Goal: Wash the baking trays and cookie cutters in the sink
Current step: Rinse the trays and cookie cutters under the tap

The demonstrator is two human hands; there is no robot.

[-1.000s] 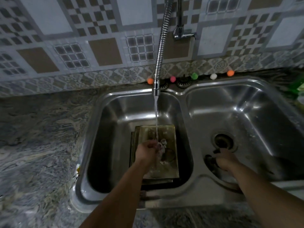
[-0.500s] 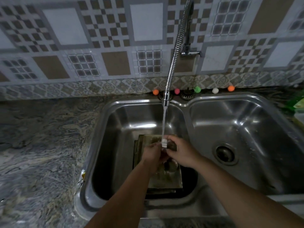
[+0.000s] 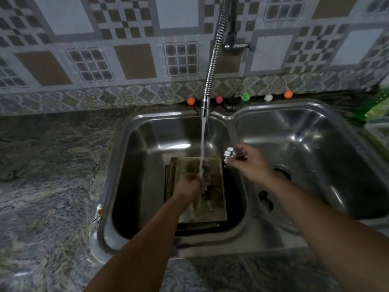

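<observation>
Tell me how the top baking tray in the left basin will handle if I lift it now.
The baking tray looks like rigid metal, so probably stiff. Water from the faucet runs over it, so it is likely slippery and may spill pooled water when tipped.

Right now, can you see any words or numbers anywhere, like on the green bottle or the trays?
No words or numbers can be read.
Green bottle: cut off at the right edge and blurred, nothing legible.
Baking trays: no print shows.
Yellow tag on the sink rim: too small to read.
Wall tiles: patterns only.
</observation>
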